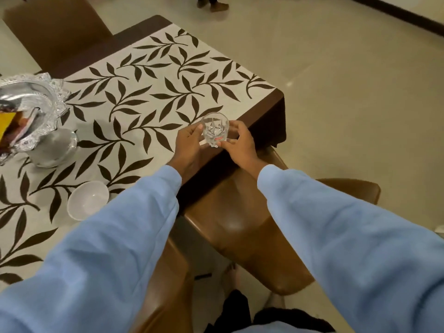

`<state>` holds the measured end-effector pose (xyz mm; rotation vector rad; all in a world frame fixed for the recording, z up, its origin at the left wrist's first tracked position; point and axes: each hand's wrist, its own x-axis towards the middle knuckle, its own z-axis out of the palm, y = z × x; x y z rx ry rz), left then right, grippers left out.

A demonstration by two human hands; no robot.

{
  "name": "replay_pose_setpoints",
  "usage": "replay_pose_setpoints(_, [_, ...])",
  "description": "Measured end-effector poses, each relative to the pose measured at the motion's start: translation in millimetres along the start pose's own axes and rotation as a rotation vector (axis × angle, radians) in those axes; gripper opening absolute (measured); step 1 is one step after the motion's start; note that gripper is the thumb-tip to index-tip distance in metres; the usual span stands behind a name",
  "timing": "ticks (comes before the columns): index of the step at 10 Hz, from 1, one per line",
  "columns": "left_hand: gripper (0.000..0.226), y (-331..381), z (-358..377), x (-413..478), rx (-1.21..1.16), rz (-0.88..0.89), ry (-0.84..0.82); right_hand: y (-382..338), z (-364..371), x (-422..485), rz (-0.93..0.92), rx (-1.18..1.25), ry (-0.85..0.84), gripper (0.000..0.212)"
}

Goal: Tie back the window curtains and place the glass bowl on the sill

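Nearest, two blue sleeves (108, 248) are stretched forward over a brown chair (240, 224) that is tucked against the table edge. The reach is made across the seat, presumably because the chair bars a closer stand.

A white bowl (87, 200) is set on the table (156, 92) just beside the left sleeve. It is not touched and is judged to be no part of the task.

Beyond it, the glass bowl (214, 129) is held upright at the near right corner of the table. It is clasped from opposite sides, with the left hand (189, 145) curled round its left wall and the right hand (240, 145) curled round its right wall. Two hands are probably used because cut glass is slippery and breakable. Whether its base rests on the table or is just lifted off cannot be told.

Farther left, a silver pot (54, 147) and a silver tray (36, 97) are kept well apart from the glass bowl, so nothing crowds it. A second chair (55, 27) is seen at the far end.

No curtains and no sill are in view. The carry to the window is therefore judged to be not yet made, and the state of the curtains cannot be told.
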<state>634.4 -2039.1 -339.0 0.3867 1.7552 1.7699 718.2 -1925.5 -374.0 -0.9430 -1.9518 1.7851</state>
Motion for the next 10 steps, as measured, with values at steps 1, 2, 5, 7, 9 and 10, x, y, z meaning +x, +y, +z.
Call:
replay_pose_setpoints(1, [0.027, -5, -9, 28, 0.073, -0.014, 0.047, 4, 11, 23, 0.007, 0.033, -0.003, 0.060])
replay_pose_setpoints(2, [0.026, -9, -17, 52, 0.093, -0.040, 0.100, 4, 21, 45, -0.001, 0.044, -0.024, 0.059])
replay_pose_setpoints(5, [0.026, -13, -25, 93, 0.019, -0.064, 0.164, 11, 38, 96, -0.010, -0.001, -0.142, 0.058])
replay_pose_setpoints(7, [0.025, -21, -35, 98, -0.005, -0.066, 0.122, 21, 50, 110, -0.005, -0.049, -0.247, 0.059])
replay_pose_setpoints(9, [0.034, -25, -40, 100, -0.031, -0.097, 0.007, 26, 53, 123, 0.045, -0.125, -0.375, 0.082])
replay_pose_setpoints(10, [0.039, -29, -41, 103, 0.126, -0.038, -0.034, 26, 54, 122, 0.062, -0.145, -0.383, 0.086])
